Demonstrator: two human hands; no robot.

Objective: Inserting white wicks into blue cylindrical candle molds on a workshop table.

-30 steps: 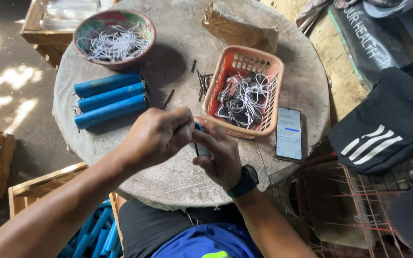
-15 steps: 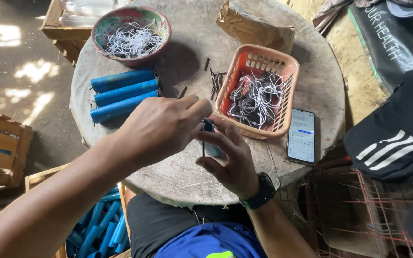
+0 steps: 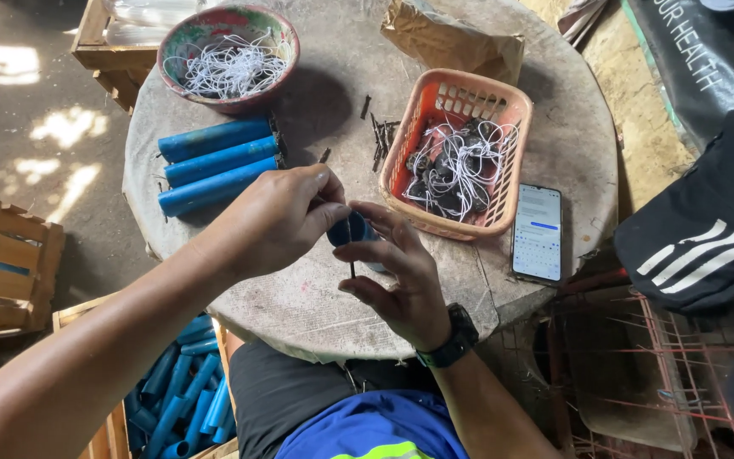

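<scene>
- Blue plastic is what you are working on: a short blue tube (image 3: pixel 352 231) is sitting between your two hands, just above the round surface (image 3: pixel 299 297), near its front edge.
- Your right hand (image 3: pixel 397 280) is cradling the tube with fingers curled loosely around it, thumb and forefinger partly spread.
- Your left hand (image 3: pixel 278 217) is pressing thumb and fingertips together, pinching a thin dark pin (image 3: pixel 351 251) at the tube's mouth.
- That pin is standing nearly upright in the view, its long axis running toward you, free end pointing down at your lap; the tube's own axis I cannot tell, since your hands are covering most of it.
- Judging progress: three long blue tubes (image 3: pixel 214 163) are lying side by side on the surface, pointing left to right, apparently finished or waiting.
- Loose dark pins (image 3: pixel 380 134) are lying beside the orange basket (image 3: pixel 503 110), which is holding white-stringed dark pieces; the bowl (image 3: pixel 286 38) is holding white string.
- Many more blue tubes (image 3: pixel 182 395) are filling the crate below, so plenty seems left.
</scene>
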